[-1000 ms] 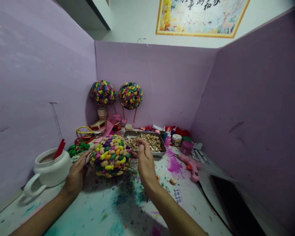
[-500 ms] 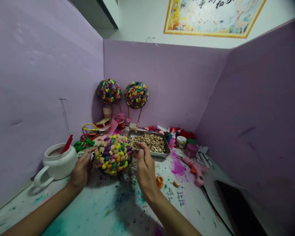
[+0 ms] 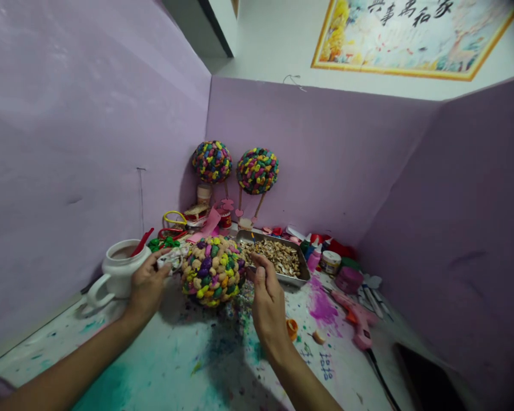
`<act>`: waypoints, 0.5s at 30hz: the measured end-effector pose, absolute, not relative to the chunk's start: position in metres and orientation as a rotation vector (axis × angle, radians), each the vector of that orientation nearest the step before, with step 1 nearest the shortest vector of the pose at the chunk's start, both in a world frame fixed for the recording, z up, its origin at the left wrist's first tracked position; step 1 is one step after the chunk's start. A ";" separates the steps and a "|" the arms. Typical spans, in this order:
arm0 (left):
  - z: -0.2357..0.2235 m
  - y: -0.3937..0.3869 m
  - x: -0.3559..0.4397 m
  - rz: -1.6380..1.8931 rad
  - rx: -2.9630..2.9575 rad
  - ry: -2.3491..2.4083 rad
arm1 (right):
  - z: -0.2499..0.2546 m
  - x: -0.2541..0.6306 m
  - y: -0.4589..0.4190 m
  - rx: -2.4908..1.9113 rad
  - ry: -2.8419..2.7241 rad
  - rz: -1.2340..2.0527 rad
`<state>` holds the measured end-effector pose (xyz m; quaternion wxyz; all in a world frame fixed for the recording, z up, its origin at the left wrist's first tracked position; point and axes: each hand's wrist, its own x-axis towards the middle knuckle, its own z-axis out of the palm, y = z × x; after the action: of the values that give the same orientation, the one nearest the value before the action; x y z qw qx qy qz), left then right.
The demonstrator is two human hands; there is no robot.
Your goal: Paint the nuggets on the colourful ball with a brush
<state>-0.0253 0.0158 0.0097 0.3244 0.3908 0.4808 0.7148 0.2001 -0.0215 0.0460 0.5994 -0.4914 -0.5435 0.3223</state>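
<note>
My left hand is closed at the left side of a ball covered in bumpy, shell-like pieces. Some pieces are painted purple, yellow, green and pink; others are bare tan. A crumpled whitish piece shows between my left fingers and the ball, seemingly part of it. The ball appears held just above the paint-stained table. At its right side, the fingers of my right hand are curled together, thumb up. A thin stick tip shows above them; whatever they hold is mostly hidden.
A metal tray of shell pieces lies behind the ball. A white mug with a red handle in it stands left. Two finished-looking balls stand at the back. Right are paint bottles, a pink glue gun and an orange cap.
The view has swung left, so the scene sits further right. My left hand has shifted away from the ball a little, showing more of the whitish piece. My right hand stays beside the ball.
</note>
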 end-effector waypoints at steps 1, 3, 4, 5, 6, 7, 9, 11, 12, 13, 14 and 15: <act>0.008 0.014 -0.028 1.885 1.100 1.280 | 0.045 0.200 -0.022 -1.134 -1.256 0.751; 0.004 0.009 -0.033 1.841 1.353 1.237 | 0.044 0.200 -0.022 -1.124 -1.254 0.755; 0.001 0.007 -0.034 1.797 1.488 1.179 | 0.044 0.199 -0.022 -1.125 -1.251 0.755; 0.000 0.006 -0.035 1.753 1.593 1.115 | 0.044 0.200 -0.021 -1.128 -1.242 0.754; -0.002 0.005 -0.036 1.731 1.661 1.068 | 0.044 0.200 -0.021 -1.130 -1.229 0.751; -0.002 0.005 -0.037 1.724 1.698 1.049 | 0.046 0.201 -0.020 -1.125 -1.214 0.747; -0.003 0.006 -0.038 1.727 1.719 1.054 | 0.051 0.204 -0.019 -1.080 -1.172 0.730; -0.002 0.007 -0.040 1.716 1.747 1.067 | 0.061 0.210 -0.019 -0.999 -1.120 0.695; -0.002 0.007 -0.039 1.707 1.775 1.066 | 0.067 0.213 -0.020 -0.958 -1.094 0.669; -0.001 0.006 -0.039 1.700 1.804 1.062 | 0.074 0.218 -0.021 -0.925 -1.077 0.639; -0.001 0.004 -0.037 1.700 1.822 1.060 | 0.081 0.222 -0.024 -0.897 -1.073 0.608; -0.001 0.001 -0.034 1.704 1.823 1.059 | 0.088 0.227 -0.026 -0.883 -1.072 0.575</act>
<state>-0.0342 0.0014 -0.0011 0.2139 0.6569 0.3817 0.6140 0.2273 -0.0263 0.0879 0.7307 -0.4010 -0.4870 0.2611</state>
